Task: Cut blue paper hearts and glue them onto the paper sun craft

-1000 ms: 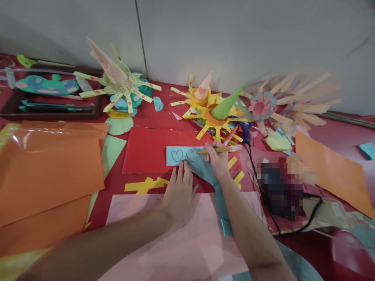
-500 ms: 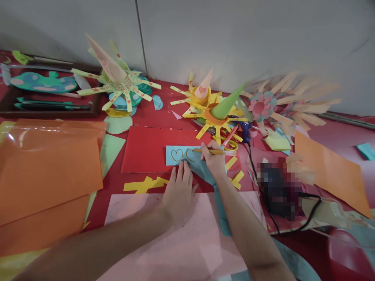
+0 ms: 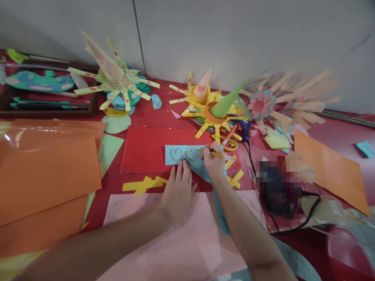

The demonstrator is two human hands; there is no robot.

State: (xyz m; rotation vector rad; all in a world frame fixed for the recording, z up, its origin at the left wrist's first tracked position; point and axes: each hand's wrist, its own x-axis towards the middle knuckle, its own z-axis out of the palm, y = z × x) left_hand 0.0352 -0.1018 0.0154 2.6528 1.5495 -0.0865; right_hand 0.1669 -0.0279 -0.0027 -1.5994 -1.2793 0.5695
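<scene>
A light blue paper strip [image 3: 168, 159] lies on a red board [image 3: 143, 150], with its right part folded or hanging down under my right arm. One whole gold heart outline [image 3: 176, 154] is on it, with a partly drawn second heart [image 3: 187, 154] to its right. My right hand [image 3: 215, 163] is closed on a slim gold pen [image 3: 217, 155], its tip at the top of the second heart. My left hand [image 3: 178, 185] lies flat, fingers stretched, fingertips at the strip's lower edge.
Paper cone crafts [image 3: 221, 107] stand along the wall, beside yellow-handled scissors [image 3: 231, 145]. Orange sheets [image 3: 49, 164] lie left, below a dark tray [image 3: 95, 93] of tools. A pink sheet [image 3: 140, 249] lies in front, yellow cut strips [image 3: 143, 184] above it. A black cord [image 3: 310, 224] runs right.
The right hand and pen have shifted slightly to the right. The second heart's line now extends further across its top. My left hand stays in place on the strip.
</scene>
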